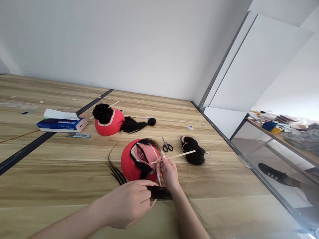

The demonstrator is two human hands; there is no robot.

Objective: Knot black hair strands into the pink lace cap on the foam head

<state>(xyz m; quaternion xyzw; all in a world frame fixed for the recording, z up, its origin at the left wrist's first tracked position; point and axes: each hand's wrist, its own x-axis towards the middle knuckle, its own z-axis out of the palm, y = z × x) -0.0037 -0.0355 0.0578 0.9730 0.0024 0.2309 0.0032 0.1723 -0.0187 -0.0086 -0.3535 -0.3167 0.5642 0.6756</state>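
A red head form (129,166) bears a pinkish net cap (147,152) edged with pins and strands of black hair. My right hand (168,171) is at the cap's right side, closed on a thin pale stick (183,155) whose tip lies over the net. My left hand (136,200) is just below the form, its index finger stretched toward my right fingertips and the other fingers curled. Black hair (159,192) runs beside and under the left fingers; whether they grip any of it is hidden.
Black scissors (167,145) and a dark hairpiece (194,151) lie beyond my right hand. Farther back are a second red form (113,124) with hair, a black hair bundle (134,124), a blue tissue box (62,124) and a blue cutter (81,135). A cluttered shelf (296,147) stands at right.
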